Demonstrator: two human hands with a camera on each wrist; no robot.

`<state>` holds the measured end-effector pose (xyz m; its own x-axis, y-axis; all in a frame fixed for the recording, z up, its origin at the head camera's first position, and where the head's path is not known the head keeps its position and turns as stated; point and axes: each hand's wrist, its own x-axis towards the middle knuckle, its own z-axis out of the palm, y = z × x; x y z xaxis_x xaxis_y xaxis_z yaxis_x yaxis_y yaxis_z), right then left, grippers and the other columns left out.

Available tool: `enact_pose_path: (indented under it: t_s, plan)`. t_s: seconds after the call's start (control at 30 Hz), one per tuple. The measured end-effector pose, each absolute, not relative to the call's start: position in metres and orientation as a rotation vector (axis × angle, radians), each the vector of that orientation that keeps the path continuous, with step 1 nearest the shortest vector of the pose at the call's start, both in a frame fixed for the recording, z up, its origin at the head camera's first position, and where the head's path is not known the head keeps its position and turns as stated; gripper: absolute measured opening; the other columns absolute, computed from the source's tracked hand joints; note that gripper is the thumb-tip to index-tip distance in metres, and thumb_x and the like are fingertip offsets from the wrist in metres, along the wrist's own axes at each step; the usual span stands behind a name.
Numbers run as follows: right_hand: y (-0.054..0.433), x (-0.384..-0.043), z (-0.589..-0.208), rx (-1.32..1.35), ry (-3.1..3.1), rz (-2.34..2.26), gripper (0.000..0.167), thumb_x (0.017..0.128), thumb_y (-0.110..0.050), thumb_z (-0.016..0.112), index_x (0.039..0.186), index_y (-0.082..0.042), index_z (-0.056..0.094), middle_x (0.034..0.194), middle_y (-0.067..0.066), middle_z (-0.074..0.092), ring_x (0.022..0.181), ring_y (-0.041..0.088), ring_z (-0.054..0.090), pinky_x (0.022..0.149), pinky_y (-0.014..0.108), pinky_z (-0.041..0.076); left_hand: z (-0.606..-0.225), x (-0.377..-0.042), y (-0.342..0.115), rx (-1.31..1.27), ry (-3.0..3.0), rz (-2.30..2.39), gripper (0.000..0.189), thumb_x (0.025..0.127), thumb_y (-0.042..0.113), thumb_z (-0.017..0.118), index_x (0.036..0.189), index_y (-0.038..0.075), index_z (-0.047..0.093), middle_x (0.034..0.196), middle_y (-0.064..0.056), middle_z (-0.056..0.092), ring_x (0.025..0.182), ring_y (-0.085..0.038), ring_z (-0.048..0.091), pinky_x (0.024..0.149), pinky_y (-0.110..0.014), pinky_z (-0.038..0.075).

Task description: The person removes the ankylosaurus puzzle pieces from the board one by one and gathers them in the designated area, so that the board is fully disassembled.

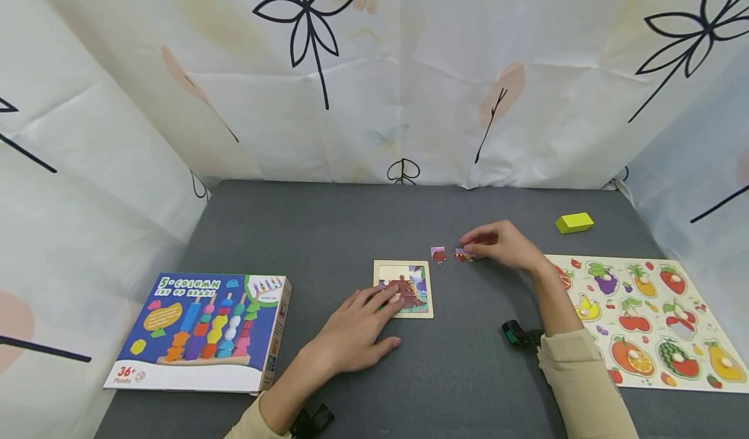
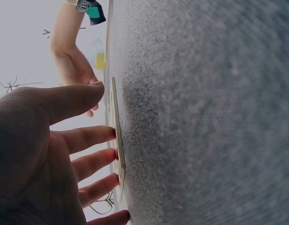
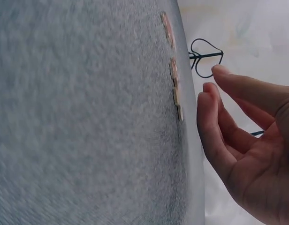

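Observation:
My left hand rests its outstretched fingertips on a small jigsaw puzzle in a pale wooden frame; a reddish-brown figure shows on the puzzle, partly covered by the fingers. In the left wrist view, those fingers are spread along the thin board, with the thumb apart from it. Beyond the board's upper right corner lie two loose puzzle pieces, pink and dark red. Bent above the right-hand piece is my right hand. The right wrist view shows a gap between its thumb and fingers, and the pieces lying flat below.
At left lies a blue box picturing stacked coloured beads. A fruit picture board lies under and beside the right forearm. Toward the back right sits a yellow block. Patterned white cloth hangs behind the grey table.

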<state>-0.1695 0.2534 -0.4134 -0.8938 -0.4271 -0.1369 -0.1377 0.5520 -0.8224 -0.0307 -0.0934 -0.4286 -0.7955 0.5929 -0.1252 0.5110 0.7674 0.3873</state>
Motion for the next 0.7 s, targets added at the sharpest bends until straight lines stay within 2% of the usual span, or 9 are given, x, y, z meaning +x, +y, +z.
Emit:
enact_pose_path:
  t_s: [0.23, 0.7]
  plan:
    - [0.247, -0.165, -0.413, -0.442, 2.397, -1.346, 0.025, 0.100, -0.008, 0.077, 0.121, 0.005, 0.078, 0.112, 0.025, 0.081, 0.088, 0.011, 0.079, 0.085, 0.029, 0.067, -0.429, -0.031, -0.094, 0.865, 2.724, 0.501, 0.066, 0.107, 0.043, 0.067, 0.165, 0.018, 0.049, 0.178, -0.003, 0.038, 0.162, -0.032, 0.040, 0.132, -0.060, 0.036]
    - [0.228, -0.155, -0.417, -0.478, 2.363, -1.391, 0.022, 0.100, -0.012, 0.078, 0.118, 0.000, 0.080, 0.111, 0.022, 0.079, 0.087, 0.011, 0.076, 0.083, 0.028, 0.065, -0.429, -0.031, -0.093, 0.857, 2.716, 0.499, 0.066, 0.107, 0.044, 0.067, 0.165, 0.018, 0.049, 0.178, -0.004, 0.038, 0.162, -0.033, 0.039, 0.132, -0.061, 0.035]
